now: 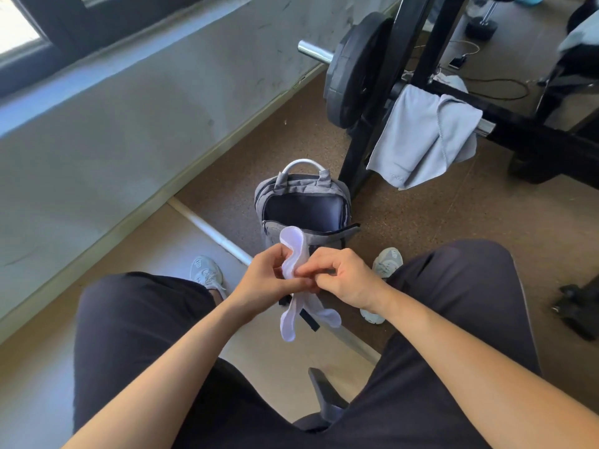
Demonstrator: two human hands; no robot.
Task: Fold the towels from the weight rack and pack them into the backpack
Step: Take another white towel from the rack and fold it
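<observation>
A small white towel (293,251) is bunched between both my hands, one loop sticking up and two ends hanging below. My left hand (264,280) and my right hand (340,277) both pinch it, above my knees. Just beyond them a grey backpack (291,189) stands on the floor with its main compartment unzipped and dark inside. A larger grey-blue towel (424,140) hangs over a bar of the black weight rack (421,43) to the right of the backpack.
A black weight plate (353,69) sits on a chrome bar at the rack. A grey wall runs along the left. My two feet in light shoes flank the backpack. A dumbbell (481,25) and cables lie far right; a chair base (324,400) is below me.
</observation>
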